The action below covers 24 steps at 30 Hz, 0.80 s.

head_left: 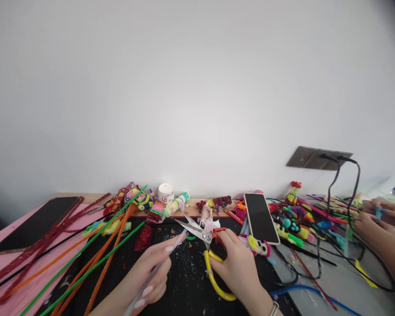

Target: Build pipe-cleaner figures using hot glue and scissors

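Note:
My left hand pinches a thin grey pipe cleaner that runs up toward the blades. My right hand grips yellow-handled scissors, whose silver blades stand apart just past the stem's tip. Both hands hover low over a black mat sprinkled with small cut scraps.
Long orange, green and red pipe cleaners fan across the left. A phone leans among bright craft figures; another dark device lies on the pink surface. Another person's hands work at right, beside black cables from a wall socket.

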### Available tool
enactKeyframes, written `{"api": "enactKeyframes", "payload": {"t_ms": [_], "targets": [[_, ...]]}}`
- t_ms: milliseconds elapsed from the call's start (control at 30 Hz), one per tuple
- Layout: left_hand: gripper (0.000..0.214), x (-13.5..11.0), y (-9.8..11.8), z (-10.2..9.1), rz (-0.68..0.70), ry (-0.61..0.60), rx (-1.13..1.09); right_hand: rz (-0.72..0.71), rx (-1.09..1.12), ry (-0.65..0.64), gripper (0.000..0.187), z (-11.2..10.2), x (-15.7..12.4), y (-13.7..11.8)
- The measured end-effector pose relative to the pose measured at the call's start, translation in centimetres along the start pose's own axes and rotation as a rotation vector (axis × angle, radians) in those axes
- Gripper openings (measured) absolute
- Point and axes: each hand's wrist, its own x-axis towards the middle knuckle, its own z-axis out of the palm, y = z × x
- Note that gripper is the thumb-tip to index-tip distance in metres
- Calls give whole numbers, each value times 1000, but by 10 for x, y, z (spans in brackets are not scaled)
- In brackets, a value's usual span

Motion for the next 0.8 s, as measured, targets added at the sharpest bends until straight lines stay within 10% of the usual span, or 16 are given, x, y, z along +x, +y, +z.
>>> {"api": "enactKeyframes", "payload": {"t_ms": [800], "targets": [[53,0,2,-1,9,0,-29,21,-81,-42,20,0,2,2]]}}
